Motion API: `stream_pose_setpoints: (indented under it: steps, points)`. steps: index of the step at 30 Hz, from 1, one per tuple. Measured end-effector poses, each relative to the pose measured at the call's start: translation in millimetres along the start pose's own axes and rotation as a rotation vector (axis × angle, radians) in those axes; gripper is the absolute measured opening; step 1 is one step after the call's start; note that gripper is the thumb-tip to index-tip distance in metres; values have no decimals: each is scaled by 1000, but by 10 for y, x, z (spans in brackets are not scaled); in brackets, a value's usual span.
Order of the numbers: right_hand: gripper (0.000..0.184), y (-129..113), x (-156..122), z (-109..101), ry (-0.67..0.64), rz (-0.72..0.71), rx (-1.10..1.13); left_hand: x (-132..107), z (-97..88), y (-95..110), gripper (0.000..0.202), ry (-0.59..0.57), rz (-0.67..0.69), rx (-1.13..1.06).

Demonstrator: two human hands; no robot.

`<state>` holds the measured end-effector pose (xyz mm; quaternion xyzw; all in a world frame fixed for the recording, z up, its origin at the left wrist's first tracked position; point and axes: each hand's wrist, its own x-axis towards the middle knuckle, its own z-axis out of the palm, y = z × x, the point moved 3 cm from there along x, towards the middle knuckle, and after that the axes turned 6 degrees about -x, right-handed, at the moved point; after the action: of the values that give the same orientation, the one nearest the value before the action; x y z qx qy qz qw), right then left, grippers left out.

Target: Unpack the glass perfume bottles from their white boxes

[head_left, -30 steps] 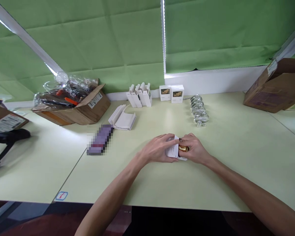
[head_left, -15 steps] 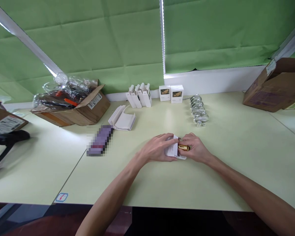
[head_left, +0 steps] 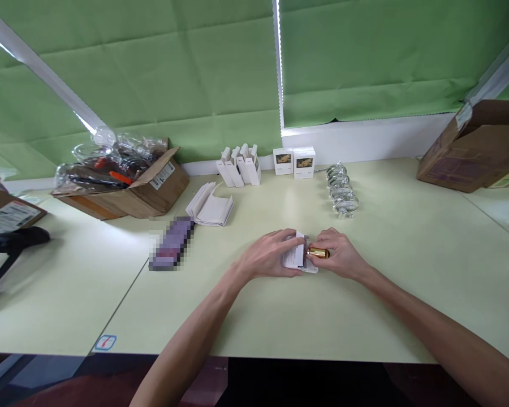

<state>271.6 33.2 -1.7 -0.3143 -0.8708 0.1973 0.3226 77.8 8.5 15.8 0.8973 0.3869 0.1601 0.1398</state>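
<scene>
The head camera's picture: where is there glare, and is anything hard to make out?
Head view: glare whitens the table before the cardboard box heaped with plastic; head view: the gold item in the right hand shines; head view: coarse pixel blocks hide details of the purplish object.

My bare left forearm runs from the bottom edge, left of centre, up and rightward; my bare right forearm slants in from the lower right corner. I have both wrists fairly straight. Just right of centre, my left hand is curved in a wide grip, its fingers pointing right. Close by, my right hand is pinched, fingers bent toward the left.
</scene>
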Motion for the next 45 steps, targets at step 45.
stream_pose_setpoints:
  steps: [45]
  points:
    - [42,-73,89,-277,-56,150,-305,-134,-101,-410,65,0,-281,163]
